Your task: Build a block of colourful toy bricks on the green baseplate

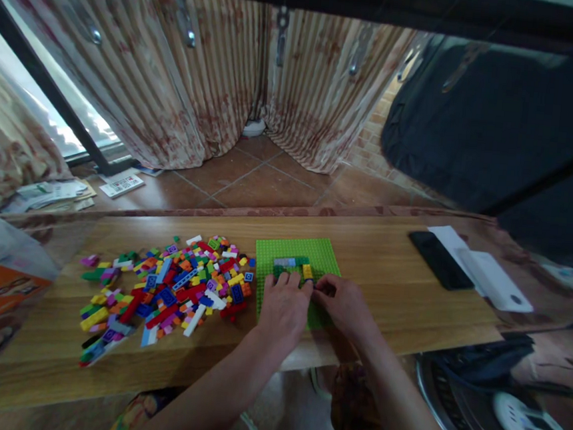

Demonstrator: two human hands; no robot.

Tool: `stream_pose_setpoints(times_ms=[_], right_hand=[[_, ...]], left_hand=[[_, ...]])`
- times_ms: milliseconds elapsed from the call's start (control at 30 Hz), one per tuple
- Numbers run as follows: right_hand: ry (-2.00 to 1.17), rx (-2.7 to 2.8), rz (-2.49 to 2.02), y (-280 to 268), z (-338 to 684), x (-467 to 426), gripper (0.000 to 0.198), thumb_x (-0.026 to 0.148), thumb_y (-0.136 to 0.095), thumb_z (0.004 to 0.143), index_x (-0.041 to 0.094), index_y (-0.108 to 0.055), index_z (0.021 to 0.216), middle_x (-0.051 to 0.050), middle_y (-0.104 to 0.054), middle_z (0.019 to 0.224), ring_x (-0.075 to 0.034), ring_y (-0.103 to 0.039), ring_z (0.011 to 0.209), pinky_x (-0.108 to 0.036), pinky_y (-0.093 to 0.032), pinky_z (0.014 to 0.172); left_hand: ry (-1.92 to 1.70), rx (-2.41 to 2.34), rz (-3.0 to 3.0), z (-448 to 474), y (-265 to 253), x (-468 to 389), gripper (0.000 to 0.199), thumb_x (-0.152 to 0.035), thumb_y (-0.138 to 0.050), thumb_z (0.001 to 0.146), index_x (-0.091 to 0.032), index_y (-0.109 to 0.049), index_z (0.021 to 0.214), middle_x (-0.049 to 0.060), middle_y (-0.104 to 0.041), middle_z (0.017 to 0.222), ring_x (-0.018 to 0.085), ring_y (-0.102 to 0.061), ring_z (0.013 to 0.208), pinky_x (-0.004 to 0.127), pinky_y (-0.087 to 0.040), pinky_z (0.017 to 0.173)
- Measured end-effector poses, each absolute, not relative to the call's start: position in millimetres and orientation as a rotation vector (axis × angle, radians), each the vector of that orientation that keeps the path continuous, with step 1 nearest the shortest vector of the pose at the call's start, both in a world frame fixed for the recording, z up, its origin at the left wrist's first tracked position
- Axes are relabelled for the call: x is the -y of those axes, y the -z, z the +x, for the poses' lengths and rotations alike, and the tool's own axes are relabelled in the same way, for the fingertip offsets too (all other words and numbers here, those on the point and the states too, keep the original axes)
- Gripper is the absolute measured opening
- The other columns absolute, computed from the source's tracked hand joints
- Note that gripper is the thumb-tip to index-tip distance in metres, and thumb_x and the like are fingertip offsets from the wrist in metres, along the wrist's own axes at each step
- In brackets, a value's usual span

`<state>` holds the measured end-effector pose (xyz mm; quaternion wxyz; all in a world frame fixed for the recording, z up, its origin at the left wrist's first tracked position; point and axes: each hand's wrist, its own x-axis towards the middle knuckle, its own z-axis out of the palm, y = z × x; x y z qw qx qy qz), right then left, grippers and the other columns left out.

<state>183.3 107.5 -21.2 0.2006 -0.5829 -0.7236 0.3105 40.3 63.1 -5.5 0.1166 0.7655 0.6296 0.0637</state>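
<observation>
A green studded baseplate lies on the wooden table, carrying a low outline of building bricks. Along its far side run a grey-blue brick and a dark green brick, with a yellow brick at the right. My left hand rests over the near side of this outline, its fingers bent down close together and their tips partly hidden. To its right, my right hand pinches at the outline's near right corner. Whatever small piece lies in its fingers is too hidden to name.
A broad heap of loose coloured bricks spreads left of the baseplate on the table. A black phone and white box parts lie at the right. A clear plastic bag stands beyond the left end.
</observation>
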Motion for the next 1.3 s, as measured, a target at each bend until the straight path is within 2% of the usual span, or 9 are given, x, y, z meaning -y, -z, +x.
stream_pose_setpoints(times_ms=[200, 367, 500, 600, 733, 900, 1300], right_hand=[[-0.916, 2.033, -1.646, 22.6, 186.9, -115.0, 0.013, 0.030, -0.063, 0.073, 0.019, -0.066, 0.067, 0.000, -0.066, 0.062, -0.014, -0.057, 0.060, -0.025, -0.037, 0.057], [-0.913, 2.031, -1.658, 22.9, 187.1, -117.9, 0.012, 0.027, -0.064, 0.071, 0.018, -0.066, 0.064, -0.001, -0.065, 0.060, -0.013, -0.056, 0.058, -0.025, -0.036, 0.056], [-0.923, 2.036, -1.637, 22.0, 188.2, -115.4, 0.017, 0.032, -0.065, 0.074, 0.018, -0.065, 0.065, 0.000, -0.065, 0.061, -0.014, -0.055, 0.059, -0.025, -0.037, 0.057], [-0.957, 2.058, -1.582, 20.9, 192.0, -115.1, 0.020, 0.037, -0.067, 0.073, 0.018, -0.068, 0.070, 0.000, -0.067, 0.064, -0.014, -0.056, 0.060, -0.025, -0.037, 0.057], [-0.952, 1.987, -1.532, 21.8, 195.0, -119.1, 0.029, 0.042, -0.057, 0.081, 0.018, -0.072, 0.077, -0.002, -0.069, 0.068, -0.015, -0.057, 0.062, -0.026, -0.038, 0.059], [-0.772, 1.911, -1.622, 23.7, 188.4, -121.2, 0.032, 0.041, -0.052, 0.084, 0.017, -0.070, 0.075, -0.004, -0.069, 0.066, -0.016, -0.057, 0.060, -0.027, -0.037, 0.058], [-0.644, 2.004, -1.768, 28.2, 175.9, -119.2, 0.031, 0.049, -0.060, 0.081, 0.021, -0.067, 0.071, -0.004, -0.070, 0.067, -0.018, -0.062, 0.064, -0.029, -0.038, 0.061]], left_hand=[[-0.167, -1.779, 2.292, 46.6, -0.1, -70.9, 0.031, -0.012, -0.038, 0.094, -0.013, -0.068, 0.100, 0.013, -0.067, 0.101, 0.030, -0.055, 0.106, 0.050, -0.039, 0.091], [-0.177, -1.779, 2.308, 47.6, 0.1, -71.3, 0.032, -0.011, -0.037, 0.094, -0.012, -0.068, 0.098, 0.013, -0.068, 0.102, 0.029, -0.055, 0.107, 0.051, -0.038, 0.094], [-0.245, -1.755, 2.297, 37.6, 6.5, -69.1, 0.031, -0.011, -0.043, 0.090, -0.017, -0.068, 0.106, 0.010, -0.068, 0.101, 0.028, -0.055, 0.105, 0.048, -0.040, 0.091], [-0.348, -1.717, 2.277, 25.4, 14.2, -66.6, 0.045, -0.006, -0.048, 0.082, -0.023, -0.066, 0.119, 0.009, -0.068, 0.105, 0.027, -0.056, 0.102, 0.046, -0.043, 0.090], [-0.645, -1.673, 2.207, 10.5, 20.4, -65.6, 0.057, 0.001, -0.044, 0.078, -0.020, -0.061, 0.128, 0.010, -0.065, 0.112, 0.025, -0.058, 0.103, 0.042, -0.046, 0.092], [-1.023, -1.673, 2.060, -4.6, 16.8, -73.9, 0.044, -0.002, -0.041, 0.086, -0.016, -0.066, 0.118, 0.010, -0.067, 0.109, 0.021, -0.061, 0.101, 0.037, -0.050, 0.093], [-1.277, -1.807, 1.843, -49.5, 6.0, -84.4, 0.034, -0.002, -0.047, 0.083, -0.013, -0.069, 0.106, 0.007, -0.071, 0.095, 0.016, -0.066, 0.089, 0.030, -0.053, 0.085]])
